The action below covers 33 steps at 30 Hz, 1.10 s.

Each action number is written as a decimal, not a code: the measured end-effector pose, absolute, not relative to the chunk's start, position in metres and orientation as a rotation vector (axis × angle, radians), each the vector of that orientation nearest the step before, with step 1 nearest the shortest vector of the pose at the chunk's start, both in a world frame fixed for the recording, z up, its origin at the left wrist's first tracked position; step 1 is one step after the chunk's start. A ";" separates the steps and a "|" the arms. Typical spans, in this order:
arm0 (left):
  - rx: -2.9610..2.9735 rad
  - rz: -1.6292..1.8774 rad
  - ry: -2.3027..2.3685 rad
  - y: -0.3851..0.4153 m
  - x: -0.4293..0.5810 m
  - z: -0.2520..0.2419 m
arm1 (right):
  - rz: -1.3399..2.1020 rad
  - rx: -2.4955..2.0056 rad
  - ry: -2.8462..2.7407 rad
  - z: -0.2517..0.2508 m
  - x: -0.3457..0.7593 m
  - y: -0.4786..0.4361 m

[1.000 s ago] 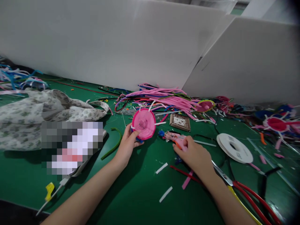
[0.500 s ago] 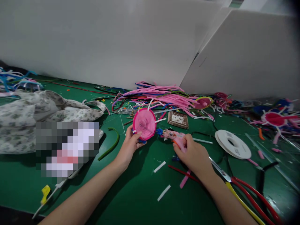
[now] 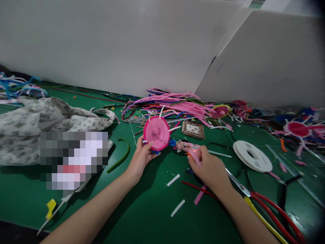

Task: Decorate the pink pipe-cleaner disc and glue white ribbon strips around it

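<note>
Shifted slightly right since the earliest frame, the pink disc (image 3: 156, 132) has narrowed its gap to the blue nozzle (image 3: 172, 143) of a pink tool, seemingly a glue gun (image 3: 188, 147); a red light now shows on the tool's body. The disc is in the middle of the scene, tilted with its round face toward the viewer, white strips (image 3: 175, 128) sticking out from its rim. The left hand (image 3: 141, 156) grips its lower left edge, thumb in front and fingers behind, so this hand is the nearer one. The glue gun lies to the right, its long axis running roughly left to right and its nozzle pointing left at the disc's lower right rim; whether they touch, I cannot tell. The right hand (image 3: 209, 166) is closed around the tool's handle end, well apart from the disc. Farther out, loose white strips (image 3: 173, 180) lie on the near side, a white spool (image 3: 241, 151) and scissors (image 3: 240, 184) to the right, a green stem (image 3: 124, 154) to the left, and pink stems (image 3: 175, 101) at the far side.
</note>
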<state>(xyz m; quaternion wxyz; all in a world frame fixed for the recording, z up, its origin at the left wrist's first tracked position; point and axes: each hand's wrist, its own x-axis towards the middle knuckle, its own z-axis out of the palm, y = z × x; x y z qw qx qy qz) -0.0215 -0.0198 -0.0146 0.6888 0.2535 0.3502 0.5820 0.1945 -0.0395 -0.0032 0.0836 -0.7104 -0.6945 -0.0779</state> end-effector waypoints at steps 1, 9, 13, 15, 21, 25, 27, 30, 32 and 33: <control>0.565 1.304 0.780 -0.020 -0.022 -0.015 | -0.233 -2.128 -2.077 -0.003 0.194 -0.039; 0.551 1.301 0.750 -0.020 -0.021 -0.014 | -0.275 -2.145 -2.109 -0.002 0.192 -0.040; 0.533 1.318 0.766 -0.020 -0.022 -0.011 | -0.285 -2.165 -2.105 -0.003 0.192 -0.041; 0.538 1.334 0.760 -0.020 -0.023 -0.011 | -0.281 -2.179 -2.105 -0.003 0.192 -0.040; 0.555 1.334 0.716 -0.020 -0.025 -0.012 | -0.214 -2.158 -1.989 0.000 0.194 -0.040; 0.526 1.338 0.724 -0.019 -0.023 -0.014 | -0.173 -2.047 -1.968 0.002 0.193 -0.044; 0.521 1.361 0.731 -0.018 -0.021 -0.016 | -0.182 -2.006 -1.995 0.003 0.190 -0.047; 0.516 1.387 0.761 -0.019 -0.018 -0.015 | -0.210 -1.955 -2.030 0.004 0.185 -0.052; 0.528 1.384 0.791 -0.020 -0.016 -0.014 | -0.238 -1.914 -2.038 0.004 0.182 -0.054; 0.537 1.377 0.804 -0.020 -0.015 -0.013 | -0.259 -1.898 -2.039 0.004 0.181 -0.055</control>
